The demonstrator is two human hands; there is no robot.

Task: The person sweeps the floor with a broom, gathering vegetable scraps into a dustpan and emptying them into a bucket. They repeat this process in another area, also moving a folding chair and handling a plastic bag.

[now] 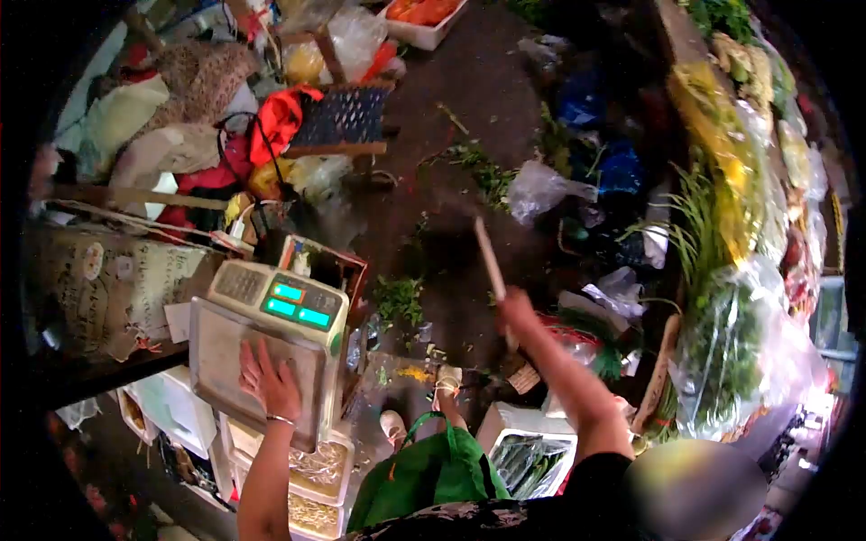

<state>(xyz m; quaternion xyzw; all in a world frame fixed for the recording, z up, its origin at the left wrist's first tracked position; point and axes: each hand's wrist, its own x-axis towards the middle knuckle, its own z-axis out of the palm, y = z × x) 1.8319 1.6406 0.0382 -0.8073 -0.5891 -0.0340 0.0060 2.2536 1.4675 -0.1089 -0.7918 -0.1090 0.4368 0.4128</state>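
The step in hand, as far as could be judged, was handling the wooden stick (489, 257) with one arm while the other was steadied at the scale (332, 316). The right hand (517, 316), well to the right of the scale, was closed firmly round the stick, which slanted up and away from the scale over the dark floor (433, 81). The left hand (271, 383) was wide, fingers spread and palm down over the scale's metal pan (239, 334), gripping nothing; whether it pressed or merely rested could not be told. Any further move of the stick seemed to call for a firm grip and a path clear of the plastic-wrapped greens (722, 361), far to the right of the scale, and of the leafy scraps (397, 298) on the floor just beside it.

The stick's far end faded into blur and shadow beyond the scale, so whatever it carried, if anything, was not plain. The fingers of the right hand were too smeared to count. The scale's display (298, 307) glowed, but its digits were unreadable. Whatever bore the scale was largely hidden beneath it, and the tub of sprouts (325, 464) just below was partly covered by the left arm
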